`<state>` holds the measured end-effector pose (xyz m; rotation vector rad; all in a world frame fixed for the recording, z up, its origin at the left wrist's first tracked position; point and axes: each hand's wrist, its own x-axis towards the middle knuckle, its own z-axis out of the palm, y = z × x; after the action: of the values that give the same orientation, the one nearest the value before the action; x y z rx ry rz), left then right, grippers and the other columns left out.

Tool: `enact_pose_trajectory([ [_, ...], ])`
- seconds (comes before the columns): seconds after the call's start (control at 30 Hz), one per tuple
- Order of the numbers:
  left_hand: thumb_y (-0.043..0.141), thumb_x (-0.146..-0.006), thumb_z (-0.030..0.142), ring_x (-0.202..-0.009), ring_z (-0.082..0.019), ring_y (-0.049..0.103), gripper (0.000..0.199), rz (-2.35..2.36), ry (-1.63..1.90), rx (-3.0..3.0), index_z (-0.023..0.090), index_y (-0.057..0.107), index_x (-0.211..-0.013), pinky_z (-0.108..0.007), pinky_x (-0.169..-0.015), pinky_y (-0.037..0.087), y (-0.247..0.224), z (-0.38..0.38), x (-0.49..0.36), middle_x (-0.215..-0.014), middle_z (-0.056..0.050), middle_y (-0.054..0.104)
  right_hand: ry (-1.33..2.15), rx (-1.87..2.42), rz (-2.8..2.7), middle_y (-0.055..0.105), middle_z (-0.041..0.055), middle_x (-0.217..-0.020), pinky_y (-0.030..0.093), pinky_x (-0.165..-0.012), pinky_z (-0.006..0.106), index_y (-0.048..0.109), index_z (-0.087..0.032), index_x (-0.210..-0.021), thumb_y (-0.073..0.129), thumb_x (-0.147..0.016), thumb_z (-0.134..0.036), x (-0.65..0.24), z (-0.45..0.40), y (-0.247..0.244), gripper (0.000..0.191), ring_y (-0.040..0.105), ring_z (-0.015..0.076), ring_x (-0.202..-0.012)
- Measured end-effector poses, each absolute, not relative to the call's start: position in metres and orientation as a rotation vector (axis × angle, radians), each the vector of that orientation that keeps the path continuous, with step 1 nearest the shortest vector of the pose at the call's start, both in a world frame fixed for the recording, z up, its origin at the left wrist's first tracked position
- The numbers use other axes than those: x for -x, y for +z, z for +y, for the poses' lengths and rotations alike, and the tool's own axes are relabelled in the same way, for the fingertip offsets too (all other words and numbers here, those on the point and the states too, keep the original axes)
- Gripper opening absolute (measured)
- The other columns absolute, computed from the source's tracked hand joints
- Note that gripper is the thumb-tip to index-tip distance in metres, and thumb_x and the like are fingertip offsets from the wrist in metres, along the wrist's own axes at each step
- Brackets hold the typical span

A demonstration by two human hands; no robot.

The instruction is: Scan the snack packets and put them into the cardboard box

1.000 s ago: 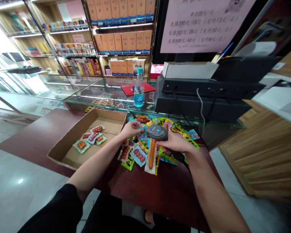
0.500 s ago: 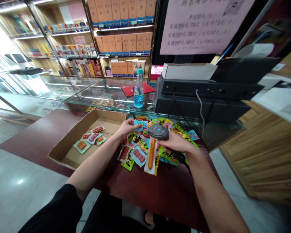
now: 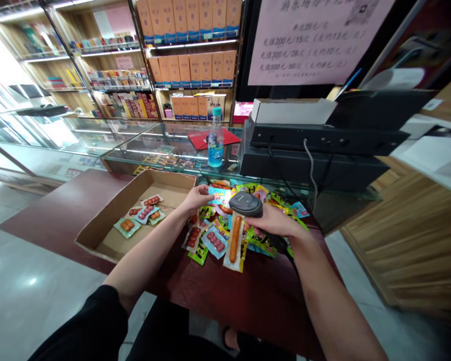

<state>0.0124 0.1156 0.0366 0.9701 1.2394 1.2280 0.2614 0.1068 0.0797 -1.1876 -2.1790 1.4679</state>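
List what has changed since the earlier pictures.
The left hand has drawn slightly to the left, and the small blue printed packet in its fingers has turned its printed face into fuller view. A bright glow has appeared on it. The right hand still holds the dark handheld scanner; the shallow brown cardboard box and its packets stayed put.

From my head, above the near edge of the red-brown table (image 3: 218, 286), my only camera faces forward and down, close over its top, taking in wall shelves (image 3: 191, 87) well beyond it.
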Motion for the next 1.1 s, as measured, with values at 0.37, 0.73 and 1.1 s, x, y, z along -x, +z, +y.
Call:
enact_pose_trajectory([
  [0.37,0.088,-0.054,0.021,-0.066,-0.013,0.066,0.043,1.222,1.332,-0.940,0.014,0.053,-0.078,-0.033,-0.069,0.059,0.049,0.120,0.002,-0.070,0.001,0.066,1.516,1.203,-2.216,0.056,-0.0027,-0.045,0.045,-0.043,0.026,0.058,-0.020,-0.070,0.066,-0.074,-0.033,-0.257,0.105,0.076,0.016,0.053,0.0133,-0.041],
  [0.73,0.089,-0.054,0.034,-0.069,-0.017,0.068,0.046,1.573,1.465,-1.027,0.011,0.064,-0.085,-0.028,-0.061,0.057,0.109,0.031,0.154,-0.078,-0.008,0.071,1.497,1.091,-2.308,0.055,-0.0014,-0.044,0.040,-0.042,0.028,0.055,-0.020,-0.072,0.065,-0.076,-0.048,-0.249,0.102,0.069,0.030,0.051,0.0150,-0.040],
  [1.1,0.089,-0.054,0.037,-0.073,-0.017,0.066,0.048,1.565,1.401,-1.088,0.010,0.068,-0.088,-0.031,-0.061,0.059,0.097,0.043,0.121,-0.077,-0.008,0.067,1.501,1.077,-2.248,0.057,-0.0021,-0.048,0.043,-0.042,0.027,0.061,-0.017,-0.087,0.066,-0.077,-0.043,-0.260,0.110,0.065,0.028,0.054,0.0150,-0.041],
])
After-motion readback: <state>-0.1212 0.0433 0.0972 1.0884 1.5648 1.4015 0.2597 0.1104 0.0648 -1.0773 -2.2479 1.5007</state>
